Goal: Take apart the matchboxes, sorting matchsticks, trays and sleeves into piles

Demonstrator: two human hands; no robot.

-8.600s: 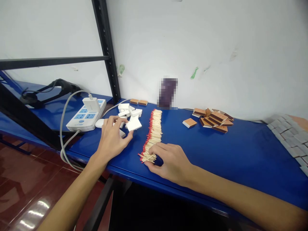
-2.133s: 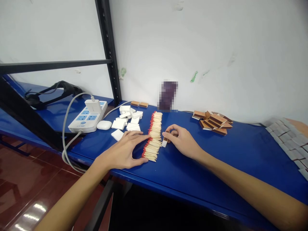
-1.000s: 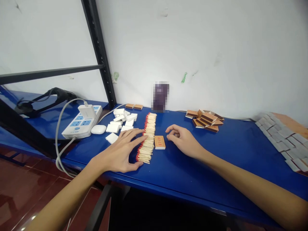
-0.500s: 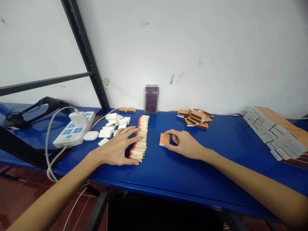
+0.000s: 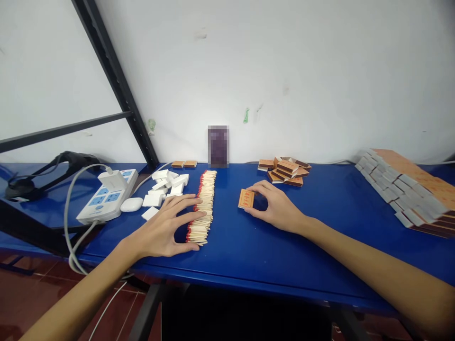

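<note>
left hand (image 5: 167,228) open, resting on match row (image 5: 204,204) | right hand (image 5: 277,209) pinches matchbox (image 5: 246,198) | risk: a left-hand nudge could scatter it over the table (image 5: 320,237) edge

power strip (image 5: 106,196) | earbud case (image 5: 131,204) | black headset (image 5: 42,173) | stacked boxes (image 5: 408,189)

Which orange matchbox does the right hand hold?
The lone matchbox flat mid-table, right of the match row, pinched by the right hand. The rest sit by the wall: a pile and a pair.
</note>
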